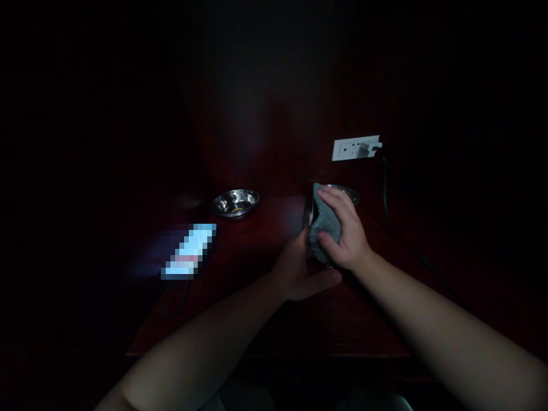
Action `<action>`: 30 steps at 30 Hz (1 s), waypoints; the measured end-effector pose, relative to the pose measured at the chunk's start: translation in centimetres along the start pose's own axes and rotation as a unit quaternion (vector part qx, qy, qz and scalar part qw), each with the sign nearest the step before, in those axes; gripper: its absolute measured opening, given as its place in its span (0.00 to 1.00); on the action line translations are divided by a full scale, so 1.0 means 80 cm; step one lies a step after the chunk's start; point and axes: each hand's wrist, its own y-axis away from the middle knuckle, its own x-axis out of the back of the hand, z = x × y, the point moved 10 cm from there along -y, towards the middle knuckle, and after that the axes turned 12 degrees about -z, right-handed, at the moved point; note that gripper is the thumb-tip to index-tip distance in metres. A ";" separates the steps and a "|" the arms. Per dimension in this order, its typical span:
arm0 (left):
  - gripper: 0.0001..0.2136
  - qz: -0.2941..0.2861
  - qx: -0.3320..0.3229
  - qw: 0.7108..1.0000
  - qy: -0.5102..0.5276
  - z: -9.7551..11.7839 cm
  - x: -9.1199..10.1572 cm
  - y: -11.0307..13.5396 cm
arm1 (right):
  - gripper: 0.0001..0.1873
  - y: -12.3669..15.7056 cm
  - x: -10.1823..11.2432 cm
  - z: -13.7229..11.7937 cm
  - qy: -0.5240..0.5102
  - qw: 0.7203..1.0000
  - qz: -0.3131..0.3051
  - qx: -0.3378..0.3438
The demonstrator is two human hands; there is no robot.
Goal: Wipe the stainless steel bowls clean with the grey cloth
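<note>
A grey-green cloth (327,220) is bunched in my right hand (349,234), the thumb and fingers closed over it. The cloth presses against a shiny metal dish (307,212), which is tilted on its side and mostly hidden behind the cloth. My left hand (295,271) grips this dish from the left and below, its thumb stretched under the cloth. Part of the left fingers is out of sight. Just behind my right hand shows the rim of another metal dish (353,194).
On the dark red table (342,331) a round metal dish (236,204) sits at the left, with a lit phone (190,251) in front of it and a cable beneath. A wall socket (349,148) holds a plug, its cord (385,194) running down right. The surroundings are very dark.
</note>
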 end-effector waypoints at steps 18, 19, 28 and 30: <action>0.17 0.112 0.022 0.970 -0.214 0.004 0.035 0.006 | 0.34 -0.002 -0.012 0.004 0.000 0.999 -0.015 -0.030; 0.17 0.109 0.019 0.971 -0.214 0.004 0.035 0.006 | 0.34 -0.002 -0.012 0.005 -0.002 0.999 -0.012 -0.031; 0.16 0.084 0.004 0.971 -0.225 0.006 0.035 0.008 | 0.30 0.000 -0.014 0.015 -0.038 0.997 -0.003 -0.062; 0.16 0.082 0.000 0.972 -0.222 0.005 0.035 0.009 | 0.31 0.000 -0.014 0.015 -0.038 0.997 -0.005 -0.061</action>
